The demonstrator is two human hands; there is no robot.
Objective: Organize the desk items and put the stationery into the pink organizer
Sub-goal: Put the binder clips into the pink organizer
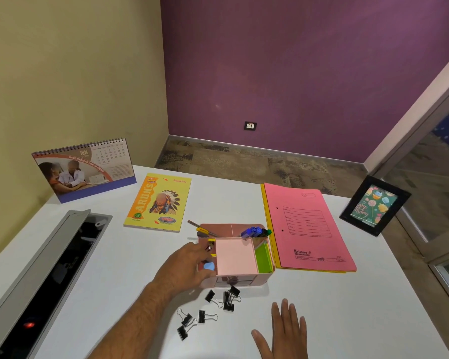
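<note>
A white desk (pixel 335 314) carried the scene. At about ten o'clock from the pink organizer (pixel 237 257) stood a desk calendar (pixel 86 169), with a yellow notebook (pixel 158 202) nearer, lying flat with its long axis running toward twelve. At two o'clock lay a pink folder (pixel 309 226) over a yellow one, just beside the organizer, and past it a black photo frame (pixel 373 206) leaned upright. An open cable tray (pixel 49 268) ran along the desk at nine o'clock.

The organizer sat mid-desk. Pens (pixel 255 232) and pencils (pixel 204 229) in its rear compartments leaned toward eleven. Black binder clips (pixel 224 297) lay scattered at six o'clock, just in front of it.

The left hand (pixel 187 268) reached over the organizer's left compartment, fingers curled near a blue object (pixel 209 266); whether it gripped anything could not be told. The right hand (pixel 285 330) rested flat on the desk, fingers spread.
</note>
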